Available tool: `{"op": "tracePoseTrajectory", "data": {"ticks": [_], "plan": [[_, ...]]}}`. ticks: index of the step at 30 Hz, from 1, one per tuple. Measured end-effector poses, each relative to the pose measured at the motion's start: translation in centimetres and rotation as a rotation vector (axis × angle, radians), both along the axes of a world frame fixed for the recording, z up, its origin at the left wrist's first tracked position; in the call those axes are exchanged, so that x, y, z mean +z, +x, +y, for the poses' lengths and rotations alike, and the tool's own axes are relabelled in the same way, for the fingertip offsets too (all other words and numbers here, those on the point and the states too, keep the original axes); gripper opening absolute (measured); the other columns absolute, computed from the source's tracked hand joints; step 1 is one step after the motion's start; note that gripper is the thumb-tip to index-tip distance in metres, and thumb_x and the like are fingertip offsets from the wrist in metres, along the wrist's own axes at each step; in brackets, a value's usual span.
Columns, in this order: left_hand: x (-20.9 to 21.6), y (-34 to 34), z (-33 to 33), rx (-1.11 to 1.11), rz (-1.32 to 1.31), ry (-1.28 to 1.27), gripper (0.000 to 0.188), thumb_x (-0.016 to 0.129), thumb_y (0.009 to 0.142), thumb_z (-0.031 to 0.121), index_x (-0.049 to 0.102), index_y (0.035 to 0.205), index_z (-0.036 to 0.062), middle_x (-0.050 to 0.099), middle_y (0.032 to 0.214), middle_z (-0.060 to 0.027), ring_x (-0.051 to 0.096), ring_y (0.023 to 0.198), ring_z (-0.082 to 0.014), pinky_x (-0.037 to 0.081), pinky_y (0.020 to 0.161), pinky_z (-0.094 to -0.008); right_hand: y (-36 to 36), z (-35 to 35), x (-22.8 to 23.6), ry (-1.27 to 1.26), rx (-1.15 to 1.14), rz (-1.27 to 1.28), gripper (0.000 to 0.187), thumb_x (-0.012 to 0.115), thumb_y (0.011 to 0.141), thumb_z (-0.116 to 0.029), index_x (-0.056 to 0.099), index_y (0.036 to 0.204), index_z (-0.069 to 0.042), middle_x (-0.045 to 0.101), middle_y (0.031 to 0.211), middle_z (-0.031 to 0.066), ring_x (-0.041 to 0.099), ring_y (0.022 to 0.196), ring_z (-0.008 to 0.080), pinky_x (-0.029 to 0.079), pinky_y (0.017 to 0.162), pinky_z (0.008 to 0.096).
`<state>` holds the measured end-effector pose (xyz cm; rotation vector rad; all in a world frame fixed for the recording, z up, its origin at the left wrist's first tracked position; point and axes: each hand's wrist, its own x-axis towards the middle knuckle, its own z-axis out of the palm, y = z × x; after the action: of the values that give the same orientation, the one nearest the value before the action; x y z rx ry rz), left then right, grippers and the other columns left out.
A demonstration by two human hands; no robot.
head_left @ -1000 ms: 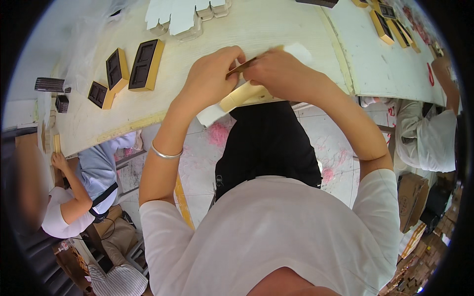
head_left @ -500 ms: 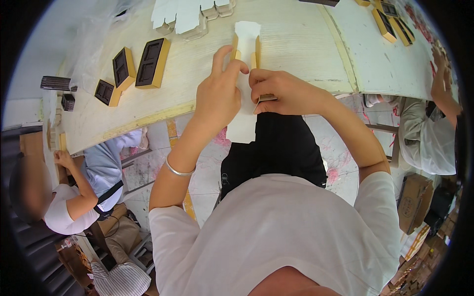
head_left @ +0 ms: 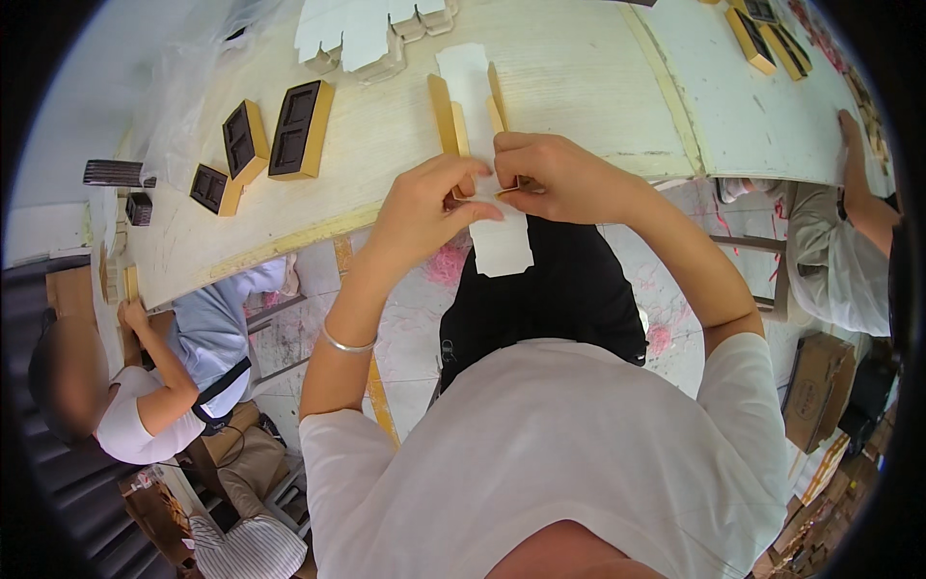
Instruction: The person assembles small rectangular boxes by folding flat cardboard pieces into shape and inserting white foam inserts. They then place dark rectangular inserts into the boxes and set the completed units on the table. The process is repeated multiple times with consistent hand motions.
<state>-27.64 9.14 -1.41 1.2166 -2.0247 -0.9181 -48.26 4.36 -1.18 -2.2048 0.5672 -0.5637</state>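
Note:
A partly folded cardboard box, white inside and gold outside, lies lengthwise at the table's near edge. Its gold side walls stand up on both sides, and its near white end flap hangs past the edge over my lap. My left hand is closed on the left side near that end, index finger bent and thumb reaching inward. On the opposite side my right hand pinches a folded piece of the right wall between thumb and fingers. Both hands hide the box's folded corners there.
Gold boxes with dark two-hollow inserts stand left on the table. Stacked white flat boxes lie at the far side. Dark trays and clear plastic film are far left. Co-workers sit left and right.
The near end of the box has swung right and its side walls have spread apart. My left hand has lowered from a raised finger to a closed hold on the left side.

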Motion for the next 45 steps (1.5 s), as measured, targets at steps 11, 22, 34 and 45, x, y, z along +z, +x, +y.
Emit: {"op": "tracePoseTrajectory", "data": {"ticks": [11,22,34,45], "plan": [[-1.2,-1.8,0.0,0.157,0.045,-0.132,0.017,0.076,0.076,0.007,0.06,0.076,-0.0001,0.051,0.065,-0.0013,0.044,0.054,-0.0067,0.034,0.048,-0.0227,-2.3,2.1,0.0,-0.547,-0.104,0.095,0.042,0.068,0.074,-0.002,0.052,0.113,-0.005,0.048,0.133,0.012,0.056,0.089,0.0267,0.046,0.075,0.0334],[0.5,0.5,-0.4,-0.089,0.426,0.272,0.046,0.075,0.08,0.026,0.048,0.11,0.0052,0.057,0.086,-0.0011,0.05,0.065,-0.0083,0.043,0.059,-0.023,-0.6,1.7,-2.4,-0.373,-0.19,-0.272,0.016,0.066,0.079,-0.002,0.06,0.093,0.001,0.057,0.098,0.0124,0.058,0.081,0.0263,0.049,0.07,0.0342],[-1.3,-1.1,0.2,0.043,0.26,-0.068,0.039,0.051,0.094,0.005,0.026,0.124,0.0056,0.045,0.127,-0.0147,0.054,0.08,-0.0117,0.045,0.065,-0.0234,0.7,3.4,-2.0,-0.286,-0.366,-0.261,0.021,0.064,0.08,0.002,0.058,0.1,0.0,0.055,0.108,0.0139,0.056,0.07,0.0222,0.05,0.063,0.0323],[-2.2,-2.3,1.7,0.262,-0.023,-0.431,0.011,0.066,0.083,0.004,0.059,0.09,-0.0009,0.06,0.09,-0.0119,0.058,0.065,-0.0233,0.047,0.06,-0.0301,0.7,2.7,-1.3,-0.639,-0.295,0.073,0.015,0.062,0.072,-0.002,0.059,0.086,-0.003,0.055,0.088,0.0077,0.06,0.074,0.027,0.048,0.065,0.0382]]}}
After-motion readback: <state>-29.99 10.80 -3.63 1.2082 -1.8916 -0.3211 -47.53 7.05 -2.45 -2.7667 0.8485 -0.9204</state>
